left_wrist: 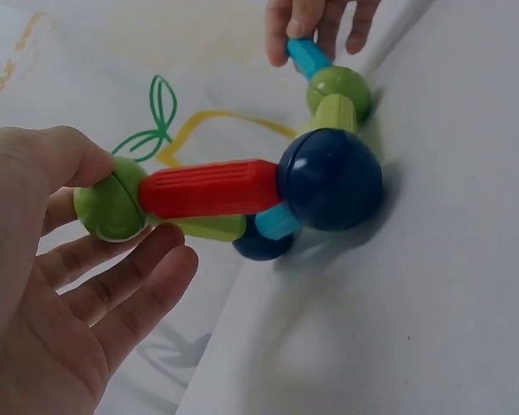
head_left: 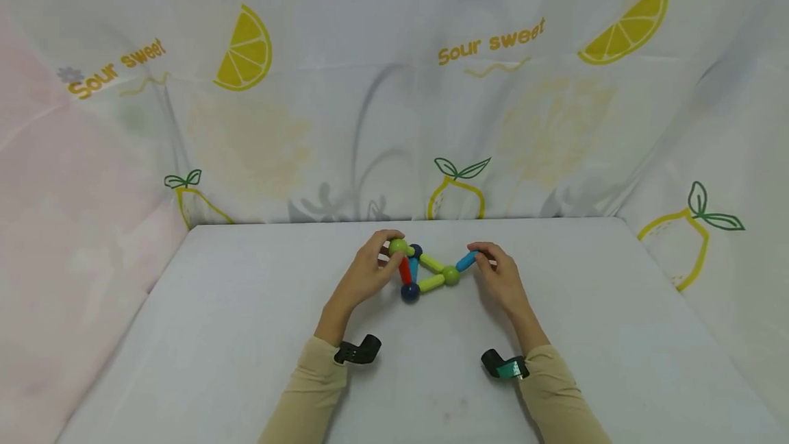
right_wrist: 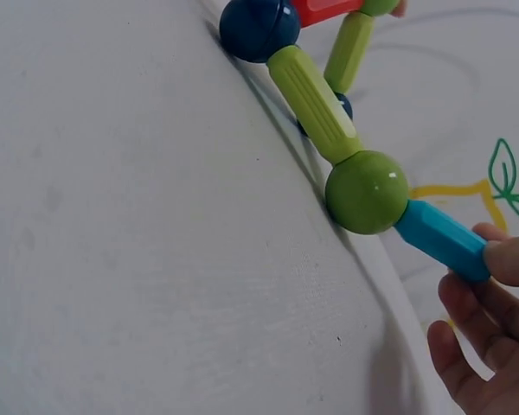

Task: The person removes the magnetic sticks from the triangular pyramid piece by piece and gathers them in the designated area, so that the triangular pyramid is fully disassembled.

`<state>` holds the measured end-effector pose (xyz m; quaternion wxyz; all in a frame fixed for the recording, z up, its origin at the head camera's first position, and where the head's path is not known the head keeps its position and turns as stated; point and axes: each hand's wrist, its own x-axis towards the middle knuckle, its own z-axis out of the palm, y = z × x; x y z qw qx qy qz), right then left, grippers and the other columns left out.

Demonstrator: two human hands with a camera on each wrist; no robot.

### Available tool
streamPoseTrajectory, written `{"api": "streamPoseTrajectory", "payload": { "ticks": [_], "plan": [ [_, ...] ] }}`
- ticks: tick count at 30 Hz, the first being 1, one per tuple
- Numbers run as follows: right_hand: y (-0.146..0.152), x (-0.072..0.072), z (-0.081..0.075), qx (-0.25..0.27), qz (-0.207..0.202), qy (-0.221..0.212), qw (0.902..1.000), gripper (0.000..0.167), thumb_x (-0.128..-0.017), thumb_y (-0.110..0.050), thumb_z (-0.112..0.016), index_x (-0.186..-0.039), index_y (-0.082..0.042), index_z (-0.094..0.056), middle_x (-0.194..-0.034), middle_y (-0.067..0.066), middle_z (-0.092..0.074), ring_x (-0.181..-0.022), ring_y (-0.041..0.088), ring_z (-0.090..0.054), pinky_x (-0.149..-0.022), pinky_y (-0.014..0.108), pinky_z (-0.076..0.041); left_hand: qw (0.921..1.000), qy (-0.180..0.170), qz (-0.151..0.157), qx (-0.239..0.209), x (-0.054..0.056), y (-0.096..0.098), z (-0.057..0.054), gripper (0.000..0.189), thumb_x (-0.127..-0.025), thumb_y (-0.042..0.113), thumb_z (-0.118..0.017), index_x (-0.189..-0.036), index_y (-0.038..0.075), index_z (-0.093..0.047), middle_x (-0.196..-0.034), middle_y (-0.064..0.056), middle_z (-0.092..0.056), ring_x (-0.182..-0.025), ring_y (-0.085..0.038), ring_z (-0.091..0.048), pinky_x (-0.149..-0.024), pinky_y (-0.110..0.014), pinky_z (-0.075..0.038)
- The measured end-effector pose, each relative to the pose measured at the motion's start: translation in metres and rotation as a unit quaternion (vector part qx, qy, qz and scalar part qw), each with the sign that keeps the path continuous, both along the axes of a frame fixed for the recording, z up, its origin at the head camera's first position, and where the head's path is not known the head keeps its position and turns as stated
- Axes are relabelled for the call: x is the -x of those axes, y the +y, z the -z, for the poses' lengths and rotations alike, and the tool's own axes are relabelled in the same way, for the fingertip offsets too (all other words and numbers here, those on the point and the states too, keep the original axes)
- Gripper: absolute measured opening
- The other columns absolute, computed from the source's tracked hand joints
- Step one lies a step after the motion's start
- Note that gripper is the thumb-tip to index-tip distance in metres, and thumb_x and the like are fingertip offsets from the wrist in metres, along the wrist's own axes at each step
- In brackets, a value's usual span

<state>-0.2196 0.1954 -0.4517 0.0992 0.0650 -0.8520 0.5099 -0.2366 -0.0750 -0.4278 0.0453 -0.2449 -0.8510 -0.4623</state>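
A frame of toy balls and rods rests on the table. My left hand [head_left: 368, 269] pinches a green ball [left_wrist: 112, 203] that sits raised above the tabletop. From it a red rod [left_wrist: 209, 188] slopes to a dark blue ball [left_wrist: 330, 179], and a yellow-green rod [left_wrist: 212, 226] runs to a second dark blue ball [left_wrist: 264, 242]. A blue rod [head_left: 414, 270] links the dark blue balls. Two yellow-green rods [head_left: 431, 283] meet at another green ball [right_wrist: 368, 192] on the right. My right hand [head_left: 501, 275] pinches the free end of a blue rod [right_wrist: 445, 240] joined to that ball.
The white table [head_left: 234, 334] ends at a hanging cloth [head_left: 345, 122] printed with lemons and lettering. A black camera [head_left: 364, 349] is strapped to the left wrist, and another camera [head_left: 502, 364] to the right wrist.
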Motion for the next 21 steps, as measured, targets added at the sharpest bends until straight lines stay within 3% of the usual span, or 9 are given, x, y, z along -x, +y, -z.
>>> {"api": "streamPoseTrajectory", "payload": {
  "ticks": [7, 15, 21],
  "plan": [
    [0.013, 0.0, -0.001, -0.011, -0.011, -0.018, 0.9997, 0.026, -0.1, -0.013, -0.046, -0.12, -0.002, -0.058, -0.122, 0.019, -0.061, -0.112, 0.035, -0.057, -0.096, 0.05, -0.044, 0.9995, -0.014, 0.014, 0.025, 0.002, -0.014, 0.004, 0.034, -0.096, 0.02, -0.054, -0.128, 0.008, -0.05, -0.121, -0.003, -0.057, -0.102, -0.018, -0.059, -0.083, -0.031, -0.052],
    [0.026, -0.002, -0.004, -0.088, -0.039, -0.048, 0.9942, 0.026, -0.1, -0.013, -0.044, -0.12, -0.002, -0.057, -0.12, 0.019, -0.061, -0.115, 0.036, -0.055, -0.095, 0.05, -0.044, 0.998, -0.03, -0.007, 0.055, 0.003, -0.023, 0.007, 0.035, -0.096, 0.022, -0.055, -0.128, 0.009, -0.053, -0.117, -0.003, -0.061, -0.103, -0.019, -0.057, -0.08, -0.032, -0.048],
    [0.032, -0.003, -0.006, -0.115, -0.039, -0.067, 0.9904, 0.026, -0.1, -0.014, -0.043, -0.12, -0.003, -0.057, -0.121, 0.02, -0.061, -0.115, 0.037, -0.055, -0.095, 0.051, -0.044, 0.9959, -0.054, 0.001, 0.072, 0.005, -0.028, 0.011, 0.034, -0.095, 0.025, -0.056, -0.126, 0.01, -0.054, -0.112, -0.003, -0.063, -0.098, -0.017, -0.056, -0.075, -0.028, -0.045]
  ]
}}
